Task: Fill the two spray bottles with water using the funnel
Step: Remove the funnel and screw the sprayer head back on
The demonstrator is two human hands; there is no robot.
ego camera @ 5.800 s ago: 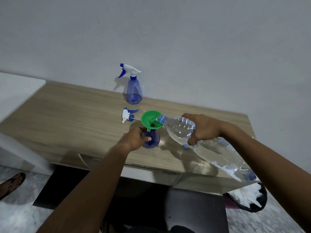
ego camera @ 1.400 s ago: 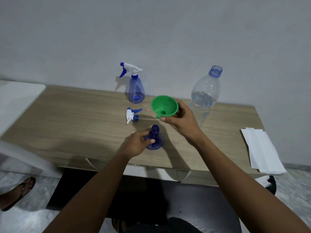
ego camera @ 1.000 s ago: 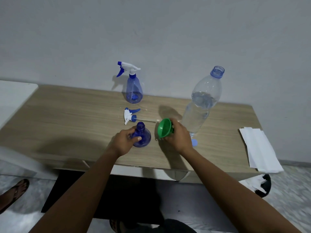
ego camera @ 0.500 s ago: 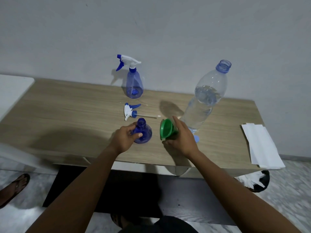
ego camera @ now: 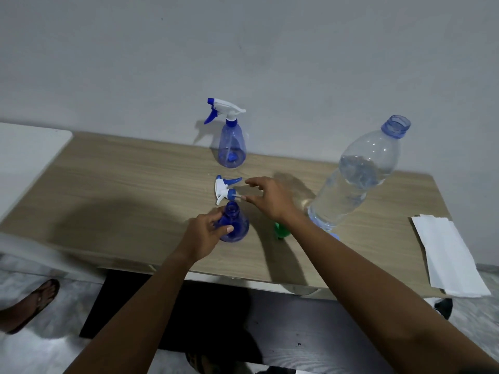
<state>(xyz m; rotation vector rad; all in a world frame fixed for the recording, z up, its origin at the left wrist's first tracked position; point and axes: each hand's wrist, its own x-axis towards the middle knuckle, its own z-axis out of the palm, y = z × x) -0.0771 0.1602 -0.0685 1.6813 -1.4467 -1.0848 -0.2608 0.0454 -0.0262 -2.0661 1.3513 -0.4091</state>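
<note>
Head view. Grip: left hand (ego camera: 208, 233) clasps the neck and shoulder of the uncapped translucent blue plastic spray bottle (ego camera: 236, 228), which stands upright on the light wood-grain table (ego camera: 121, 190) near its front edge. The right hand (ego camera: 270, 198) holds nothing; its fingers are spread just beside the loose white-and-blue trigger head (ego camera: 225, 188), and contact with the thin dip tube cannot be told. The green plastic funnel (ego camera: 279, 230) lies on the table, mostly hidden under the right forearm. The second blue spray bottle (ego camera: 232, 147), with its trigger fitted, stands by the wall. The tall clear water bottle (ego camera: 353, 179) is uncapped and part full, near the right forearm. Folded white paper (ego camera: 453, 260) lies at the far right. Hazard, judged: a forearm swing could topple the uncapped water bottle or sweep the funnel off the table.
</note>
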